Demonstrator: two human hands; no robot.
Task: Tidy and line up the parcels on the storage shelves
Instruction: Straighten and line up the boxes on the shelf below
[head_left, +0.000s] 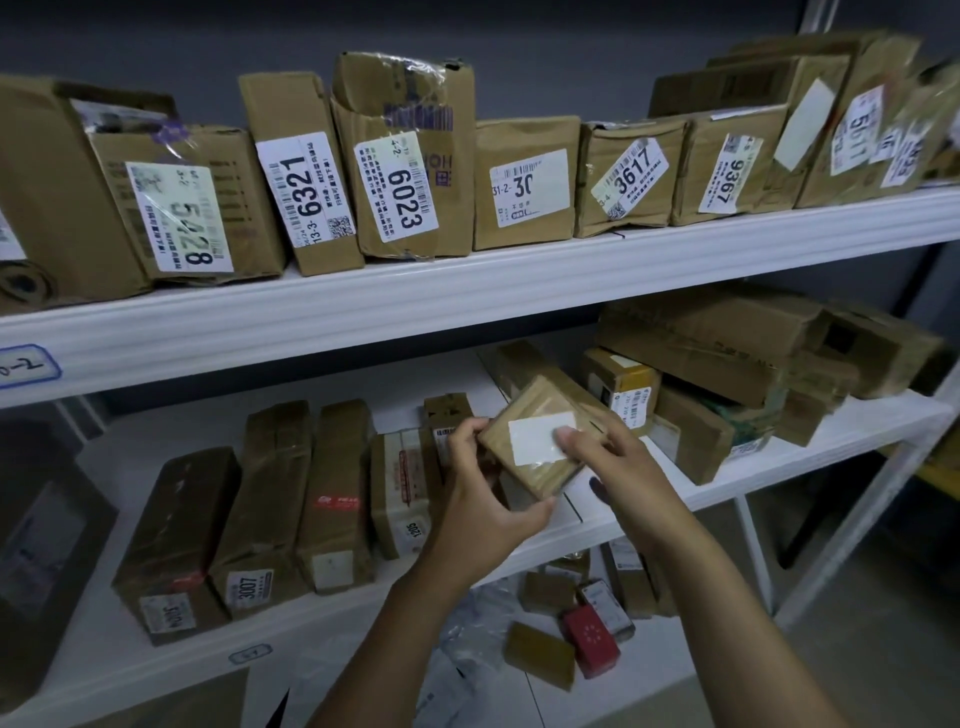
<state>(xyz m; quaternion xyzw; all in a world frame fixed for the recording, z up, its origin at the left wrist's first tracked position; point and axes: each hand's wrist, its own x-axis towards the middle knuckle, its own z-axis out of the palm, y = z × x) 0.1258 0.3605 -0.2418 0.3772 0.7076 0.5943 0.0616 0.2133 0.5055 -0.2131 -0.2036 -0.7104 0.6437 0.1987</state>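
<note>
Over white shelving (467, 296), left hand (485, 501) and right hand (621, 470) fingers (464, 432) pinch a small parcel (543, 402), thumb (570, 435) partly hiding its label (532, 440).

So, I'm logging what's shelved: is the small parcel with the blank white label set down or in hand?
In hand: the small parcel is tilted above the shelf, left hand and right hand gripping its edges.

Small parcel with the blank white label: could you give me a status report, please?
Left hand and right hand both grip small parcel. Held at middle shelf. Jumbled pile to its right.
</note>
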